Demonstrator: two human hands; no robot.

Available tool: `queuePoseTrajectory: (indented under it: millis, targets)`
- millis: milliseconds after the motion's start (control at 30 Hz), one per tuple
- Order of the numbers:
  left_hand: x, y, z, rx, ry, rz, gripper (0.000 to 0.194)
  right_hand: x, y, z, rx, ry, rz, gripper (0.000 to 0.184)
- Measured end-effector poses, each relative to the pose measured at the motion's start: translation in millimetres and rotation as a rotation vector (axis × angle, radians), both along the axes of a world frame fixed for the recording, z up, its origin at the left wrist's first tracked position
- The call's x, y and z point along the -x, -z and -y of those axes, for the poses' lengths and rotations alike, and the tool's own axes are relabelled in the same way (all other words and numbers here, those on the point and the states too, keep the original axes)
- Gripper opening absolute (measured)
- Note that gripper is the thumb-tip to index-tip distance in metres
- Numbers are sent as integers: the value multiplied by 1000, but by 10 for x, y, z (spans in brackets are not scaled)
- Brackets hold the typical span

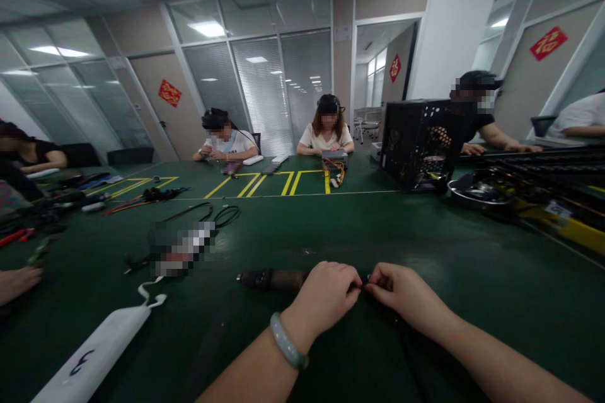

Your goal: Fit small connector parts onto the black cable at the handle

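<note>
A dark electric screwdriver (276, 279) lies on the green table, its tip pointing left. My left hand (328, 293), with a pale green bangle on the wrist, is closed around its rear end and hides that part. Just to the right, my right hand (399, 293) pinches the end of a black cable (407, 352) between thumb and fingers. A small dark bit shows in the gap between both hands; whether plug and tool touch is hidden. The cable runs down toward the table's near edge.
At left lie a white power bank-like block (97, 352) marked 3, black cords (227, 215) and a tangle of cables. Another person's hand (19, 284) rests at the left edge. A black computer case (416, 145) and metal bowl (479, 192) stand right; several people sit around.
</note>
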State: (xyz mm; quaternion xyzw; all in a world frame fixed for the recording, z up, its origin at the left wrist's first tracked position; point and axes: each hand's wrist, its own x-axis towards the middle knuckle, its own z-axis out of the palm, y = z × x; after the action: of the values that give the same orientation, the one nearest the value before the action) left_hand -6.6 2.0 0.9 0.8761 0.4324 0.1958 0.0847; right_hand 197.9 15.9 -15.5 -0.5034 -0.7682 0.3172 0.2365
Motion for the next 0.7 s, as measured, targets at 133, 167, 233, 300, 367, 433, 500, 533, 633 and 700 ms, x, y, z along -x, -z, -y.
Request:
queuePoseTrajectory:
  millis: [133,167,233,300,367,433,500,533,633,700]
  targets:
    - [0,-16,6,0,-13,-3,8,11,-17,22,20,3,-17,11]
    - [0,-21,5,2,-19,-1,9,13,-26,29,25,2,-26,12]
    - [0,-30,-1,1,-30,-2,9,19,-44,39,40,2,-45,14]
    - [2,-36,-9,-7,-33,-2,10,23,-58,44,58,4,-59,15]
    - [2,-40,-16,-15,-33,4,10,26,-63,40,75,6,-63,16]
    - [2,-43,-21,-14,-33,8,10,24,-58,29,88,4,-63,16]
    - [1,-47,-25,-6,-35,5,10,18,-45,11,88,5,-73,16]
    - [1,-48,-26,-3,-41,4,10,14,-38,0,84,5,-85,16]
    - [-3,-48,-31,4,-65,-2,10,5,-21,-37,68,7,-102,16]
    - [-7,-43,-37,4,-73,-4,10,4,-19,-59,57,12,-82,16]
